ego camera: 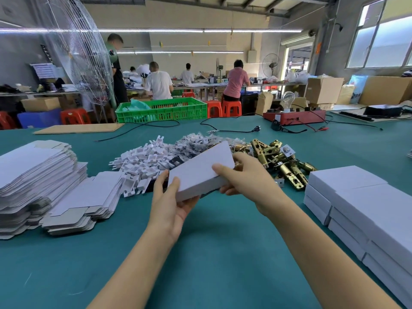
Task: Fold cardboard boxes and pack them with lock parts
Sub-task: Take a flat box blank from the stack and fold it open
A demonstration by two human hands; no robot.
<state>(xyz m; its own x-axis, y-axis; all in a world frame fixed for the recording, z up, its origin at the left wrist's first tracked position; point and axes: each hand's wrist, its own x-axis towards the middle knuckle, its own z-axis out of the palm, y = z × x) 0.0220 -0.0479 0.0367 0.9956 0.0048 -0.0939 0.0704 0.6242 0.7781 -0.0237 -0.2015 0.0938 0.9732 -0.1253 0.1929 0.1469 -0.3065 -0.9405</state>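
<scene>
Head view showed us holding a closed white box [201, 171] in both hands above the green table [211, 253]. Our left hand [170, 202] gripped its near-left end, thumb on top and fingers curled beneath; our right hand [243, 178] clasped the long right edge, thumb over the lid. The box's long axis ran from near-left to far-right, tilted up at the far end. We judged it packed and bound for the stack of finished boxes [365, 208], which lay to the right, nearer our right hand. Brass latch parts [285, 162] sat just beyond the grip.
</scene>
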